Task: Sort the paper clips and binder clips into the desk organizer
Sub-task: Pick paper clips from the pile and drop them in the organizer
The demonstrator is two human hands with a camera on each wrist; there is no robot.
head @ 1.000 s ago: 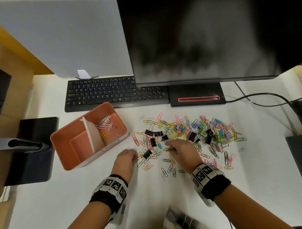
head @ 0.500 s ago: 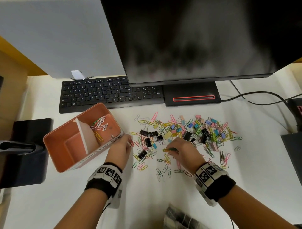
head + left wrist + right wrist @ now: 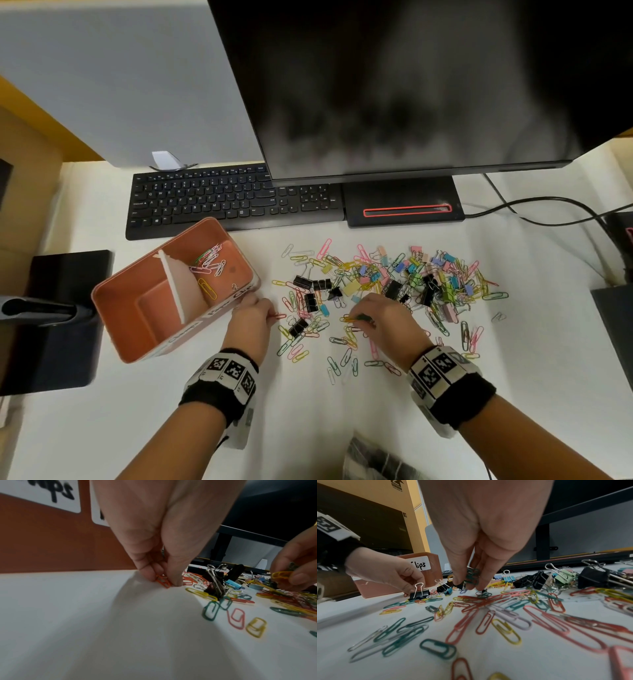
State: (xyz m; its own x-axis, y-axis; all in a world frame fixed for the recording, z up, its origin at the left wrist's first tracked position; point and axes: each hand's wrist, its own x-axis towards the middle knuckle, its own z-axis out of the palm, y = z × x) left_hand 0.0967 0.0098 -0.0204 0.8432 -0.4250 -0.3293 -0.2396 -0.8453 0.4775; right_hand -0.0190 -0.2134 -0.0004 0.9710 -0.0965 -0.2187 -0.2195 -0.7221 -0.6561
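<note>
A salmon desk organizer (image 3: 113,308) stands left of a wide scatter of coloured paper clips and binder clips (image 3: 394,284) on the white desk. Its far compartment holds several paper clips (image 3: 209,263). My left hand (image 3: 253,317) is beside the organizer's near right corner, and its thumb and finger pinch an orange paper clip (image 3: 163,581) against the desk. My right hand (image 3: 380,317) is over the pile's near edge, holding small green and yellow paper clips (image 3: 471,577) in its fingertips. Black binder clips (image 3: 310,301) lie between my two hands.
A black keyboard (image 3: 233,200) and a monitor stand base (image 3: 404,200) lie behind the pile, under a large dark monitor (image 3: 411,85). A cable (image 3: 548,205) runs off to the right. A dark device (image 3: 51,318) sits left of the organizer.
My left hand has moved forward from the pile's near left edge to the organizer's corner and now pinches an orange clip. My right hand stays at the pile, still gathering clips.
</note>
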